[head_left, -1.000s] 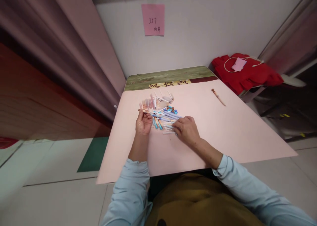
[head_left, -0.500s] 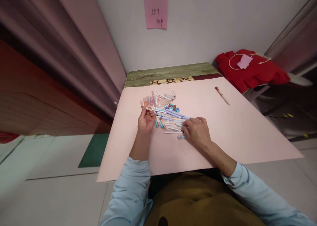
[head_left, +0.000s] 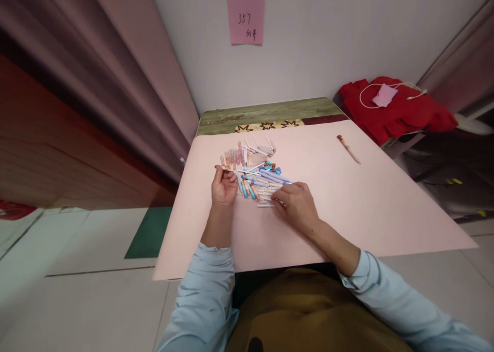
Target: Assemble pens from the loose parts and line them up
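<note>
A heap of small pen parts (head_left: 257,174), blue, orange, pink and white tubes and caps, lies on the pink table sheet (head_left: 347,208). My left hand (head_left: 224,187) is at the heap's left edge, fingers curled, pinching a small brownish piece at its fingertips. My right hand (head_left: 295,205) rests on the heap's right side, fingers bent down over the white and blue tubes; what it grips is hidden.
A single wooden-topped pen (head_left: 348,148) lies apart at the far right of the sheet. A red cloth (head_left: 397,112) with a white cable sits on a chair at the right. A pink note (head_left: 247,15) hangs on the wall. A curtain stands left.
My right hand slid left, back over the heap's tubes, covering the blue piece that lay beside it half a second ago. My left hand stayed at the heap's left edge.
</note>
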A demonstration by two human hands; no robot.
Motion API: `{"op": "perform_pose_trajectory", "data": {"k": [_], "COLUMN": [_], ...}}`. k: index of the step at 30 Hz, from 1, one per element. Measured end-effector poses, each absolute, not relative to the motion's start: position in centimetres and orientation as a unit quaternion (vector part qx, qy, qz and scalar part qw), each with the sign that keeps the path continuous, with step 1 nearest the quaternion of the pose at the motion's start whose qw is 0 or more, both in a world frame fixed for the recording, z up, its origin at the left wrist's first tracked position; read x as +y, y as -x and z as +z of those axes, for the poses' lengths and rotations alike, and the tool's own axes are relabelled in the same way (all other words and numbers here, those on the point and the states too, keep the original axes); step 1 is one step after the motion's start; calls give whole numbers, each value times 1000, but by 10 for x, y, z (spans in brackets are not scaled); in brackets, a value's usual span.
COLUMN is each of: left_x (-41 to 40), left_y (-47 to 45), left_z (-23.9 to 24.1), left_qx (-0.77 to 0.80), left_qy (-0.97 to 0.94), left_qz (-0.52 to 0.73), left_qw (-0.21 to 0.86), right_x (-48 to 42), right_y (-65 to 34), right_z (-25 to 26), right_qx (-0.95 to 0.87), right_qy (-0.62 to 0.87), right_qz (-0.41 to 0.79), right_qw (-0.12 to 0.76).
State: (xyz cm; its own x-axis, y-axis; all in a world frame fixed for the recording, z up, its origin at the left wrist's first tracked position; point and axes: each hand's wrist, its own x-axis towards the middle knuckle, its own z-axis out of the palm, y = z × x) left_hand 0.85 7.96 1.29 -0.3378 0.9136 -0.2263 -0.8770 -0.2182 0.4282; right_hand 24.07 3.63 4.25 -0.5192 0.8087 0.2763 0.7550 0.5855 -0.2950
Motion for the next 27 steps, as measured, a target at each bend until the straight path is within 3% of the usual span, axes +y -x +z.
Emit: {"op": "perform_pose_trajectory", "data": {"k": [12,15,18,21,24,27], "left_x": [81,81,80,79,79,76], "left_y": [-8,-10,-10,-11,-15,-22], "left_z": [7,8,8,10,16,26], "left_qx": [248,245,244,240,235,243], "left_qy": [-39,-40,-40,-40,-32,-24], "left_qz": [782,779,781,780,778,773], "left_qw": [570,575,574,577,582,585], "right_x": [48,48,49,52,59,63], "right_y": [-208,-210,-220,-233,-240,-240], "right_z": [38,40,42,42,39,34], "right_qx": [-894,-905,-891,-820,-680,-503], "right_qy": [441,419,436,500,508,454], "right_qz": [51,42,57,174,428,647], "right_qw": [58,58,115,218,312,349]}}
